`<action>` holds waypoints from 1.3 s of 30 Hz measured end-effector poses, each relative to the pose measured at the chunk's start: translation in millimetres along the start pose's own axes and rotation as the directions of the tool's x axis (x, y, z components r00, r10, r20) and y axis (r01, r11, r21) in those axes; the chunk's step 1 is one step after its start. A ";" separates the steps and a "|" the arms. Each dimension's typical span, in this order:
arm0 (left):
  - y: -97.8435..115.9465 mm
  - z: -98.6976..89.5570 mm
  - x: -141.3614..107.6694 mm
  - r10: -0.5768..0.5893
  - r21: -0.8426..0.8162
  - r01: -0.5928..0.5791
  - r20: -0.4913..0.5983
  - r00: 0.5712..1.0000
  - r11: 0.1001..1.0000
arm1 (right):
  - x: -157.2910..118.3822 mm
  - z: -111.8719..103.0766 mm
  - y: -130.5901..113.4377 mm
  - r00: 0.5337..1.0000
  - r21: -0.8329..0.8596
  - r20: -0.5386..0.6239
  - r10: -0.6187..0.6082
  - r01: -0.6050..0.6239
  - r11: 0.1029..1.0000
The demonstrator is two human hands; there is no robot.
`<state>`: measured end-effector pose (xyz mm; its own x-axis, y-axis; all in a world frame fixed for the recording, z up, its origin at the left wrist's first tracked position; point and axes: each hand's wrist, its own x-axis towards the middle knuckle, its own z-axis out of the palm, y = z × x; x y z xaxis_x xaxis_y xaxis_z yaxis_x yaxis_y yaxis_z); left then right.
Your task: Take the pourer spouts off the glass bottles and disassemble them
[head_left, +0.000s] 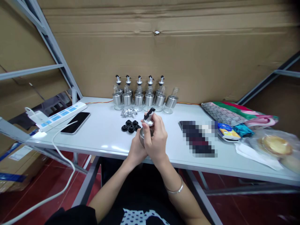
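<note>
My left hand (136,147) is wrapped round a glass bottle (142,137) with a metal sleeve, held above the table's front edge. With my right hand (157,137) I grip a silver pour spout (149,118) with a black flip cap at the bottle's top. The bottle's neck is hidden behind my fingers, so how far the spout sits in it cannot be made out. Just beyond my hands lie several black rubber stoppers (131,128) and a pile of silver spout parts (129,112). Several open-necked bottles (139,100) stand behind them.
A back row of bottles bears fitted spouts (139,80) against the cardboard wall (178,56). To the left are a power strip (63,114) and a phone (76,122). On the right lie a blurred dark item (198,139), colourful fabric (243,114) and a bagged pastry (276,145).
</note>
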<state>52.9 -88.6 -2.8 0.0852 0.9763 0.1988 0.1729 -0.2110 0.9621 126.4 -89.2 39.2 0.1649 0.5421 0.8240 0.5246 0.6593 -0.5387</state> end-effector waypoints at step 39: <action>-3.9 -0.9 -3.8 0.212 0.132 -0.281 0.388 0.897 0.951 | 91.6 -63.7 150.6 0.924 -0.383 0.325 -0.203 0.325 0.865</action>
<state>51.0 -91.5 -7.1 0.4941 0.8125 0.3093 0.2697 -0.4815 0.8339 273.7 26.5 44.8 -0.2257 0.5358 0.8136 0.8271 0.5467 -0.1306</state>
